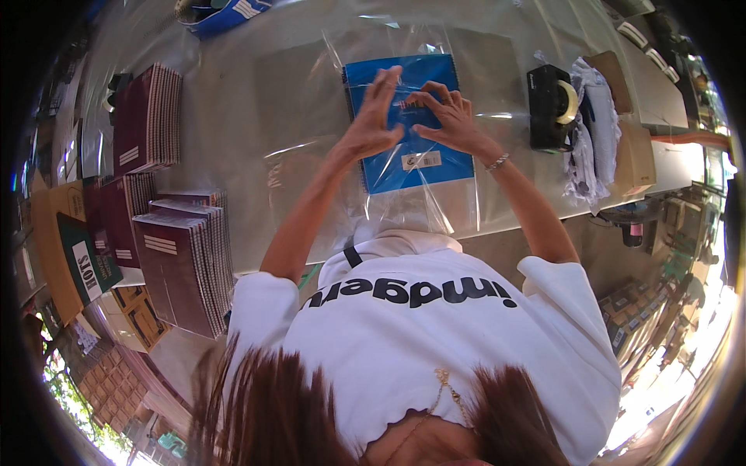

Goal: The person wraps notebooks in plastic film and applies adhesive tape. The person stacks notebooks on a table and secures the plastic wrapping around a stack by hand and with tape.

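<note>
Two blue spiral notebooks, or one overlapped by another point(381, 172), lie in front of me among clear plastic film point(431, 210); I cannot tell exactly how they are layered. A white barcode label shows near the close edge. My left hand point(377, 120) is over the left half of the blue cover, its fingers stretched out and thumb apart. Over the right half is my right hand point(454, 123), with bent, spread fingers and nothing held in them. Both hands touch or hover just above the film-covered surface; the contact is unclear.
Stacks of maroon spiral notebooks point(148, 116) stand at the left, with more nearer me point(175, 256). A cardboard box point(58, 233) is beside them. On the right sit a black tape dispenser point(546, 109) and crumpled plastic point(594, 132). A blue-and-white object point(225, 17) lies far left.
</note>
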The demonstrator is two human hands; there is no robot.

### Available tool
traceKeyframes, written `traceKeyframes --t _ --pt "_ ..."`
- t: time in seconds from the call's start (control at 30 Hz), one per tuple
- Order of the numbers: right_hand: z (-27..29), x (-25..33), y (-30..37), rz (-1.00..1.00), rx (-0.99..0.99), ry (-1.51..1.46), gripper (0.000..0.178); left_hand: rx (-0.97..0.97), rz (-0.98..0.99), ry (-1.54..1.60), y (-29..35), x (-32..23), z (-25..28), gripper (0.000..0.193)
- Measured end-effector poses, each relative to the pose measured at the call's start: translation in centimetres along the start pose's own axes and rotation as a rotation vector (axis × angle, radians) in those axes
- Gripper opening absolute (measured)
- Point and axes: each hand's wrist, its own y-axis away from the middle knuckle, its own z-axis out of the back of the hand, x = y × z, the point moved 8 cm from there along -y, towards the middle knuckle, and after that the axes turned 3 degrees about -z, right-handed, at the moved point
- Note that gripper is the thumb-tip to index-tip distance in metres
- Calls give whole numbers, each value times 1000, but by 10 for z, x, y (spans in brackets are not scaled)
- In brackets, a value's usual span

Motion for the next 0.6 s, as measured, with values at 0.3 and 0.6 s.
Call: traceKeyframes --t 0.3,0.6 --pt "-8 9 0 -105 8 68 68 -179 202 -583 22 16 24 42" --pt "127 -114 132 -575 -1056 203 35 -128 305 -620 35 25 35 52"
